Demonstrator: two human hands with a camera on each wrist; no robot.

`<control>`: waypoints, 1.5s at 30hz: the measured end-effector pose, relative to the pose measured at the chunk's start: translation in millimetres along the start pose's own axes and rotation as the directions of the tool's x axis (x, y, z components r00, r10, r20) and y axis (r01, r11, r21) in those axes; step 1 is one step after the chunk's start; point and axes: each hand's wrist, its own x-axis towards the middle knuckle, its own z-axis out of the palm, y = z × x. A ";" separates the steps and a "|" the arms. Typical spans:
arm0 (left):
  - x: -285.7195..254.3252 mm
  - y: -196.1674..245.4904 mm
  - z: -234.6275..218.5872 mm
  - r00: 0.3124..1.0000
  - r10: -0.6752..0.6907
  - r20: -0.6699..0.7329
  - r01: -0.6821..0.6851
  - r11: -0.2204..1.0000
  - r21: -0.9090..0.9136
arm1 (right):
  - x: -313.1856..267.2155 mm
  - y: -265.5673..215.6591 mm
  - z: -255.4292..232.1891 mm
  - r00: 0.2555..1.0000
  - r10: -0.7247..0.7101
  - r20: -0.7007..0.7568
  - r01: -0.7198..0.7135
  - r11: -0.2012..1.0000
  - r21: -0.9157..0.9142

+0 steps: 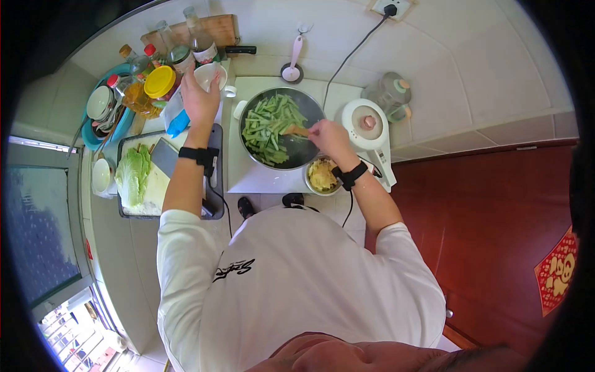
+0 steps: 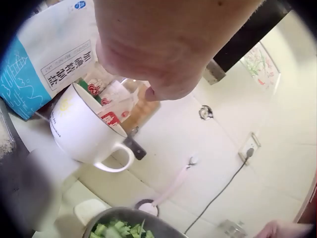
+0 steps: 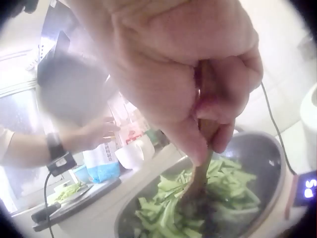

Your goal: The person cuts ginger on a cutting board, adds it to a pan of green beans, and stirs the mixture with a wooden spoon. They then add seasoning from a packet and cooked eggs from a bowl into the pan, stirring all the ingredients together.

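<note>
My right hand [image 1: 331, 139] grips the handle of a wooden spatula [image 3: 198, 181], its blade down among cut green vegetable strips [image 1: 273, 127] in a dark frying pan [image 3: 270, 163]. Over by the bottles, my left hand [image 1: 199, 102] is at a white mug [image 2: 86, 129] that holds several small printed packets [image 2: 121, 106]. The fingers of the left hand [image 3: 96, 134] reach out toward the packets; in the left wrist view its fingertips are mostly hidden behind the hand. A blue and white bag [image 2: 54, 59] with printed characters stands beside the mug.
A bowl of yellow food [image 1: 322, 175] sits close to the pan's near right side. At the left lie leafy greens [image 1: 134, 173] and a cleaver [image 1: 166, 155] on a board. Bottles [image 1: 201, 43] crowd the back left; a white appliance [image 1: 365, 124] stands right of the pan.
</note>
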 end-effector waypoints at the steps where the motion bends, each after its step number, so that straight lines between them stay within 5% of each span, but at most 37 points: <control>1: -3.2 7.8 -8.1 0.994 0.096 -0.052 -0.097 0.995 -0.019 | 5.4 -4.2 -6.9 0.999 0.039 0.024 -0.038 0.999 -0.036; 8: -59.0 40.2 -69.7 0.990 0.107 0.091 -0.079 0.959 -0.273 | 16.3 11.6 50.4 0.989 -0.111 -0.098 0.090 0.976 -0.198; 13: -104.0 2.7 -131.8 0.995 0.052 0.085 -0.035 0.981 -0.188 | -28.3 10.9 -24.8 0.979 -0.195 -0.051 0.181 0.963 -0.198; 16: -132.2 -38.3 -162.8 0.999 -0.042 0.028 0.044 0.995 -0.087 | -36.5 11.0 -41.6 0.990 -0.118 0.075 0.140 0.839 -0.526; 20: -165.8 -71.3 -187.9 0.949 -0.308 -0.070 0.309 0.951 0.007 | -17.0 24.1 1.3 0.987 -0.147 0.067 0.162 0.876 -0.455; 22: -176.7 -82.8 -197.4 0.937 -0.334 -0.098 0.339 0.940 0.033 | -3.6 15.5 9.6 0.986 -0.153 -0.058 0.137 0.965 -0.223; 27: -186.1 -102.7 -207.0 0.907 -0.385 -0.170 0.406 0.906 0.117 | 31.6 -0.5 3.8 0.991 -0.087 -0.103 0.065 0.978 -0.197; 32: -188.1 -116.4 -202.0 0.898 -0.400 -0.184 0.430 0.888 0.165 | 28.2 17.1 45.2 0.993 -0.068 -0.096 0.055 0.989 -0.136; 35: -186.9 -122.9 -200.7 0.911 -0.367 -0.191 0.400 0.897 0.187 | 18.6 19.5 5.2 0.998 -0.034 0.052 0.042 0.987 -0.154; 39: -170.7 -117.1 -194.8 0.913 -0.354 -0.203 0.387 0.909 0.155 | 43.9 26.7 9.8 0.983 -0.081 -0.166 0.054 0.985 -0.165; 41: -167.4 -121.8 -191.7 0.925 -0.326 -0.195 0.361 0.913 0.187 | 38.6 24.5 23.7 0.980 -0.122 -0.158 0.099 0.984 -0.145; 45: -167.0 -131.3 -183.2 0.953 -0.246 -0.177 0.283 0.931 0.231 | 14.0 22.8 -1.1 0.989 -0.140 0.037 0.144 0.981 -0.130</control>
